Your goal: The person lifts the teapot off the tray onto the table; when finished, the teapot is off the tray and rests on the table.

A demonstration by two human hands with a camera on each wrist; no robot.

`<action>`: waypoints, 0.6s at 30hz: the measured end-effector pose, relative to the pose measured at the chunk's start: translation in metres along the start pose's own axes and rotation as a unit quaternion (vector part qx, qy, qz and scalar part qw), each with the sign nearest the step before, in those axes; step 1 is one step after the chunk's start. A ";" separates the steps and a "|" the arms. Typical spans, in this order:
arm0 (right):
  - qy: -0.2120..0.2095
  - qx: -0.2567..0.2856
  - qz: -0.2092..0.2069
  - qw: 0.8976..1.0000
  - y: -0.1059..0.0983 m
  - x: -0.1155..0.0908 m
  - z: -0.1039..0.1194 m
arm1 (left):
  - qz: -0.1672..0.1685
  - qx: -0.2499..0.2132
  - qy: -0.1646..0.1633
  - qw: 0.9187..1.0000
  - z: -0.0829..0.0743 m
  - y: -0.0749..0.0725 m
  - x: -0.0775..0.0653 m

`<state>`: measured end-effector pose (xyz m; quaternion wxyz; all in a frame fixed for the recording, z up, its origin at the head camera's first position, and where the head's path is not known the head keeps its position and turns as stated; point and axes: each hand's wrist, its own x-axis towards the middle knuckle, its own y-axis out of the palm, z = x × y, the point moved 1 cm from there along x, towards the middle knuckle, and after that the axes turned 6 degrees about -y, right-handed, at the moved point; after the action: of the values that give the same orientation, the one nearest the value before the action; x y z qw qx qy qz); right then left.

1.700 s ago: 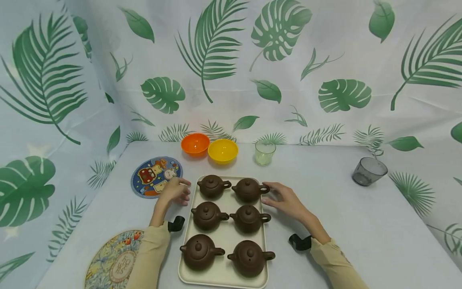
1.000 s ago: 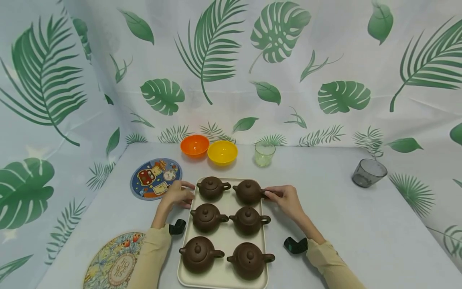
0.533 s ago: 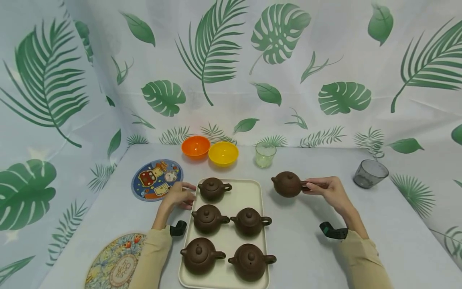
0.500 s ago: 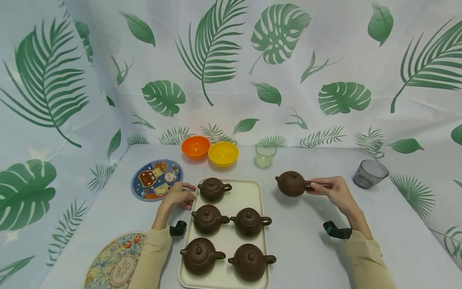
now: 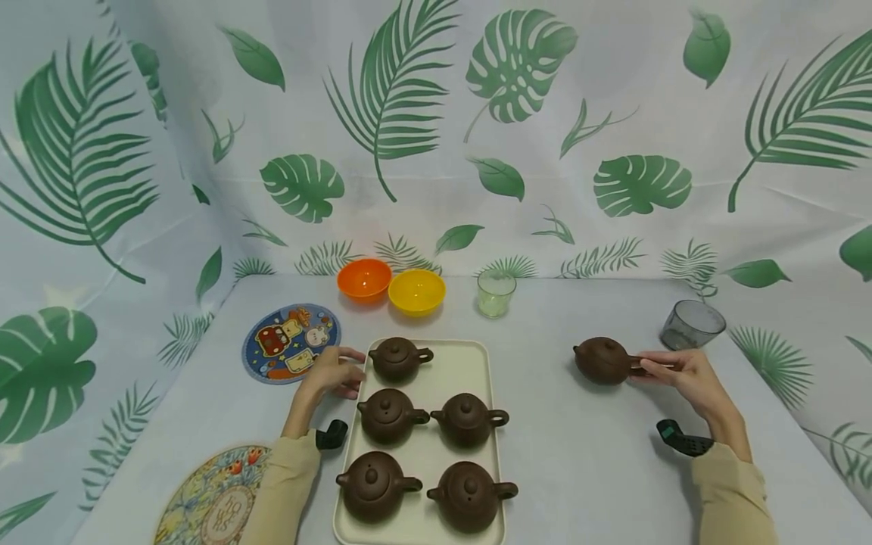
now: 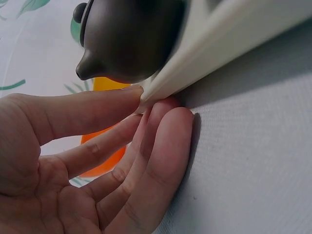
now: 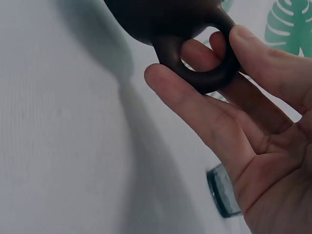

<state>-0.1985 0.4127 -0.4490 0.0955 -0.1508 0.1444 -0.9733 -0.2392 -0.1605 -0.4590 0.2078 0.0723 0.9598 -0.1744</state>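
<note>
My right hand [image 5: 689, 376] holds a dark brown teapot [image 5: 602, 361] by its loop handle [image 7: 209, 80], with thumb and fingers around the loop. The teapot is over the right part of the table, spout pointing left, its shadow falling on the cloth in the right wrist view. My left hand [image 5: 334, 372] pinches the left rim of a cream tray [image 5: 453, 362], thumb on top and fingertips against its underside in the left wrist view. Several similar teapots stand on that tray; the far-left teapot [image 5: 397, 359] is nearest my left hand. The tray's far-right spot is bare.
Along the back stand an orange bowl [image 5: 365, 281], a yellow bowl [image 5: 417, 293] and a green glass [image 5: 496, 294]. A grey glass [image 5: 692, 325] is just beyond my right hand. A blue round mat [image 5: 291, 342] and a floral mat [image 5: 216, 499] lie on the left.
My right hand took the far-right teapot by its handle, lifted it off the tray and carried it right over the table. My left hand moved onto the tray's left edge and stayed there.
</note>
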 end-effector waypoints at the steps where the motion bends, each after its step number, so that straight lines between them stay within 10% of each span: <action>1: 0.003 -0.006 0.000 1.000 -0.001 0.000 -0.002 | 0.000 0.001 0.000 1.000 0.001 0.000 0.000; 12: 0.023 -0.037 0.004 0.999 -0.003 -0.003 -0.011 | 0.003 -0.005 -0.003 1.000 0.001 0.000 0.000; 18: 0.058 -0.156 -0.002 0.986 -0.004 -0.002 0.000 | 0.004 -0.005 -0.002 1.000 0.000 0.000 0.000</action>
<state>-0.1974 0.4173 -0.4483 0.0602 -0.1075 0.2991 -0.9462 -0.2388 -0.1610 -0.4591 0.2112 0.0745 0.9599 -0.1687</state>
